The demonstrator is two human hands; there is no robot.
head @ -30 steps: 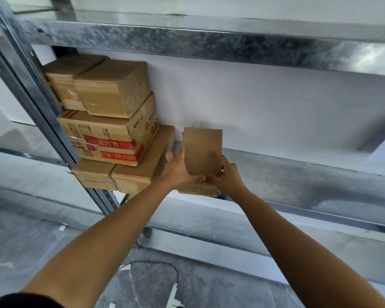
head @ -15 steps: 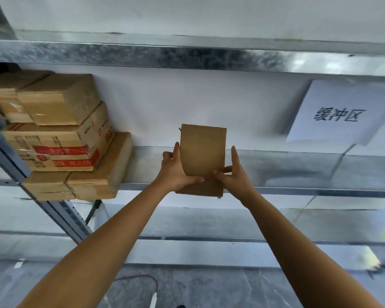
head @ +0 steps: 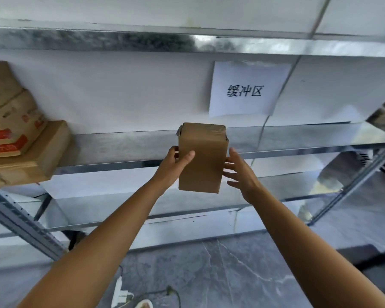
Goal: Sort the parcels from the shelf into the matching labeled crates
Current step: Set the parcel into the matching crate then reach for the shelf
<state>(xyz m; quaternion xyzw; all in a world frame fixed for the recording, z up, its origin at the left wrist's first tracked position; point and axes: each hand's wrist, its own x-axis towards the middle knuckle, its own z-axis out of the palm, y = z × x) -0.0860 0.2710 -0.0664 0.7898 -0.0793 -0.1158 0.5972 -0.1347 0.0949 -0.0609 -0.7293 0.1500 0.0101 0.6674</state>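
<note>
So: metal shelf [head: 120, 147] spans view, stacked cartons [head: 20, 147] on its left end, paper sign [head: 247, 90] on wall behind. Brown parcel [head: 203, 161] upright in air before the shelf edge. Left hand [head: 176, 167] grips its left side, thumb on front; right hand [head: 240, 174], fingers straight and spread, touches its right side.

The small parcel [head: 201, 158] is lifted clear of the stack of boxes [head: 16, 141] and carried to the right along the shelf [head: 120, 147]. It is now held upright below the paper sign [head: 246, 90], with its top face shown. The left hand [head: 172, 166] is shifted higher on its side, thumb across the front. The right hand [head: 240, 174] is loosened, its fingers spread against the right side.
</note>
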